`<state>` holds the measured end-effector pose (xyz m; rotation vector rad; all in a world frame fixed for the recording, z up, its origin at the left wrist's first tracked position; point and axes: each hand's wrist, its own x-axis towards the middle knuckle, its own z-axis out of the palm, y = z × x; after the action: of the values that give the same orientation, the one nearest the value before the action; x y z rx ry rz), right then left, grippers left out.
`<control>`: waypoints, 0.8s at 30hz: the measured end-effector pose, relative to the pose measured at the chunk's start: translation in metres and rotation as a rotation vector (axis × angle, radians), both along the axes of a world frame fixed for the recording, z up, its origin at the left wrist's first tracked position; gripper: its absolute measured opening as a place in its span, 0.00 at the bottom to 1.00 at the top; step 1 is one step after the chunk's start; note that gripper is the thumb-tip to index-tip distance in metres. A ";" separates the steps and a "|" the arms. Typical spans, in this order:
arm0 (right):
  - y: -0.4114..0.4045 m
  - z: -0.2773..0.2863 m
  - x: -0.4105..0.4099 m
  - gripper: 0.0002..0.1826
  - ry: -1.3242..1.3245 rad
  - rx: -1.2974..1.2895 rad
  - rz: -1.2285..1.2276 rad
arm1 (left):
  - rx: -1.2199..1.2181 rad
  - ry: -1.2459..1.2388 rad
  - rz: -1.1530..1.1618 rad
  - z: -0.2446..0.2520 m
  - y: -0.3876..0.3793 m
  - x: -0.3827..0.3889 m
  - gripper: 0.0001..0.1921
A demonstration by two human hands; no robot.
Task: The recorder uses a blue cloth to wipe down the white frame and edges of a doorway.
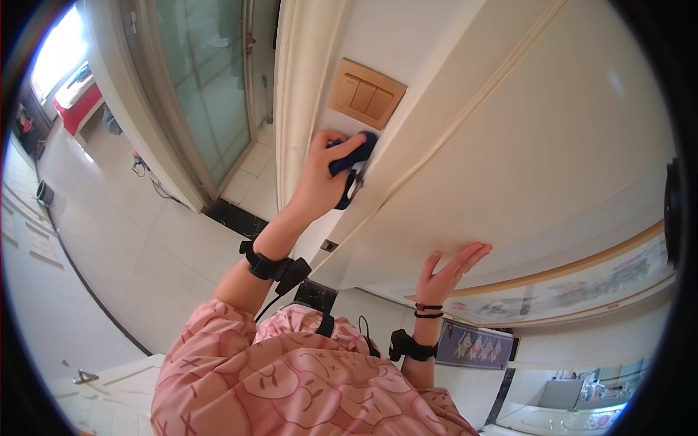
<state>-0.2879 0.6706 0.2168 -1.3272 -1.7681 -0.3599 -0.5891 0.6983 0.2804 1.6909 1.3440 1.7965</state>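
My left hand grips a dark blue cloth and presses it to the narrow strip of wall beside the edge of a white door. Right above the cloth is a gold-coloured three-rocker wall switch. Part of the cloth hangs below my fingers, and a small metal part on the door edge shows partly behind it. A small latch plate sits lower on that edge. My right hand is raised flat by the door face, its fingers extended and holding nothing; whether it touches the door I cannot tell.
A frosted glass door stands left of the door frame. Further left, a bed with a red side and cables on the floor are visible. A framed picture is at the right, with a grey mat on the floor below.
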 end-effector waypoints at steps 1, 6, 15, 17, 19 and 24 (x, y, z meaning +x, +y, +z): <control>0.000 0.000 0.000 0.43 0.004 -0.009 -0.001 | -0.031 0.029 0.021 -0.005 -0.001 -0.003 0.32; 0.000 -0.003 0.001 0.44 0.013 -0.025 -0.014 | 0.200 -0.026 0.364 0.027 -0.022 0.010 0.35; 0.003 -0.001 0.001 0.44 0.006 -0.007 0.014 | 0.389 0.422 0.607 0.073 0.014 0.010 0.38; -0.002 -0.003 0.002 0.44 0.011 -0.023 0.017 | 0.435 0.296 0.546 0.076 0.014 0.004 0.39; 0.002 -0.002 0.000 0.44 0.024 -0.033 -0.007 | 0.484 0.286 0.624 0.067 0.011 0.001 0.39; 0.003 -0.005 0.001 0.44 0.032 -0.022 0.013 | 0.374 0.493 0.612 0.052 -0.002 0.022 0.36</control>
<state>-0.2871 0.6734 0.2117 -1.3291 -1.7586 -0.3109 -0.5668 0.6965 0.3326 2.1945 2.0045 2.1395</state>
